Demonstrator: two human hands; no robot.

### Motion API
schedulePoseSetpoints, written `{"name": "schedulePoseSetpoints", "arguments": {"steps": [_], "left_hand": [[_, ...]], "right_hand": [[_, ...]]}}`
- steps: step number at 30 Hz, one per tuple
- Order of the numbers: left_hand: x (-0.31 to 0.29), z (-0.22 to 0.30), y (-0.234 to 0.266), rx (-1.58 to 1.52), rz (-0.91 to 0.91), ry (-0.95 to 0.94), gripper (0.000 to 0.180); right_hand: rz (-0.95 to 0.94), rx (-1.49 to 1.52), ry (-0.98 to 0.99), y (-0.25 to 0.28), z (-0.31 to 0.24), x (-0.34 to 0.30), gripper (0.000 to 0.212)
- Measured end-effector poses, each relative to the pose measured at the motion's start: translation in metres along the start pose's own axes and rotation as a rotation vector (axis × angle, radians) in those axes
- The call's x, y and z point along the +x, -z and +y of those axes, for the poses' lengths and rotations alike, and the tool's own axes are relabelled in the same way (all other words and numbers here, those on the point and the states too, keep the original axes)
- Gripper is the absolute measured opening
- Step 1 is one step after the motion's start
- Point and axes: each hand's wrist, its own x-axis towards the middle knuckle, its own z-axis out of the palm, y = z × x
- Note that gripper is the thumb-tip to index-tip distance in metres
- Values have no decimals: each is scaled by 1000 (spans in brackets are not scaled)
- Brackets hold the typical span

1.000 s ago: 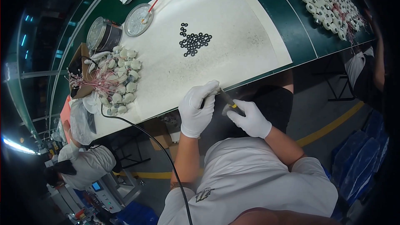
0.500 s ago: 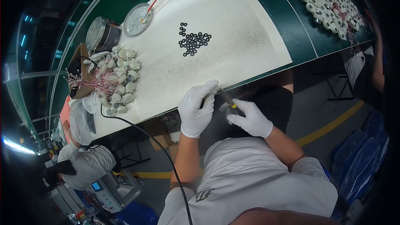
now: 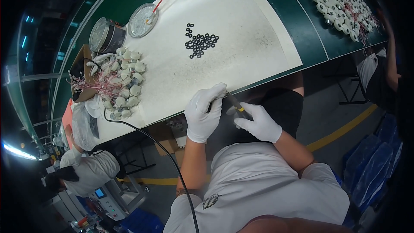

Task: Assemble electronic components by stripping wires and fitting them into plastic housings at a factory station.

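Holding my dark yellow-banded tool (image 3: 236, 105) in both gloved grips, left hand (image 3: 202, 114), right hand (image 3: 258, 123), black rings (image 3: 200, 44) at twelve o'clock on the bench (image 3: 258, 26) likely next.

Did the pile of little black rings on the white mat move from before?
No. The black rings lie in the same cluster on the white mat, still just right of the round metal tin, same as one second ago.
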Motion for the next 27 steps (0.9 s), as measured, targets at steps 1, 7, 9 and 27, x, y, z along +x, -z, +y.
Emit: {"name": "schedulePoseSetpoints", "arguments": {"steps": [1,7,9,27], "left_hand": [[0,0,0,2,2,-8,34],[-1,0,-1,-21,17,16,33],[-2,-1,-2,-21,15,18,32],[-2,-3,-1,3,3,8,33]], "right_hand": [[3,3,-5,0,0,0,31],[-16,-4,5,0,2,0,31],[-12,-7,10,0,3,0,31],[30,20,-20,-2,-1,0,20]]}}
